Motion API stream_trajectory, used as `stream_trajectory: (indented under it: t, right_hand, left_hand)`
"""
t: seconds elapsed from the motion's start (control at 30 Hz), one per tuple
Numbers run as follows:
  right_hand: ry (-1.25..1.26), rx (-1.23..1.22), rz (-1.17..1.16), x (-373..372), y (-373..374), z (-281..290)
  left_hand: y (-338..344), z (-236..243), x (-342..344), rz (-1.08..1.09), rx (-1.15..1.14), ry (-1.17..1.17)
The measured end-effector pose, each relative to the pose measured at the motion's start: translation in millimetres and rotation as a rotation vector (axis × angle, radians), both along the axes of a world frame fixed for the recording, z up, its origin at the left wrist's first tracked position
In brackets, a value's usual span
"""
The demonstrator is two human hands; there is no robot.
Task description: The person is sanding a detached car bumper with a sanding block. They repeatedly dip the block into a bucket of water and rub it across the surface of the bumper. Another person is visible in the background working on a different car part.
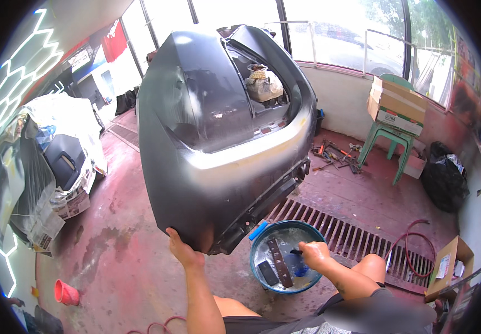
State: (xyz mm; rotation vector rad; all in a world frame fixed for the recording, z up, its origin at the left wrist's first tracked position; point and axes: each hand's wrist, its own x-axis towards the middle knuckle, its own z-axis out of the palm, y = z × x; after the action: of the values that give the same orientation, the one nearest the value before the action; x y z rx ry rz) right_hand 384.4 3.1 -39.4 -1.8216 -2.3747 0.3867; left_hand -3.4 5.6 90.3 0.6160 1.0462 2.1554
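A large black car body panel (196, 195), with grey-white patches and a big opening, stands tilted in front of me. My left hand (184, 247) grips its lower left corner. A blue bucket (267, 228) of cloudy water sits on the floor at lower centre. In it lie a brown strip with holes (279, 264), a dark rectangular block (268, 274) and something blue (301, 270). My right hand (313, 253) is closed on a small black object (296, 251) over the bucket, its far part too small to make out.
Covered panels (67, 156) stand left, a red container (66, 292) below them. A floor grate (329, 222), scattered tools (335, 158), a green chair (374, 150) with cardboard boxes (396, 106), black bags (443, 178), a coiled hose (430, 245) and an open carton (452, 261) are right.
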Motion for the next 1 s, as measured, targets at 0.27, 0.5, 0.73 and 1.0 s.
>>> stream_trajectory:
  t: [0.27, 0.5, 0.73, 1.0]
  right_hand:
    - [1.555, -0.457, -0.513, 28.0, 28.6, 38.3]
    - [0.834, 0.825, 0.071, -11.8, 81.5, 230.7]
    - [0.325, 1.232, -0.053, -44.5, 123.3, 253.8]
    - [0.315, 1.248, 0.099, -115.5, 83.8, 253.0]
  left_hand:
    - [-1.9, 2.4, 2.5, 0.01, 0.0, -0.014]
    - [-4.4, 0.9, 2.3, -0.064, 0.007, 0.018]
    - [-2.4, 8.2, 9.4, -0.02, 0.021, -0.023]
    - [-1.8, 0.4, 7.9, -0.044, -0.014, -0.051]
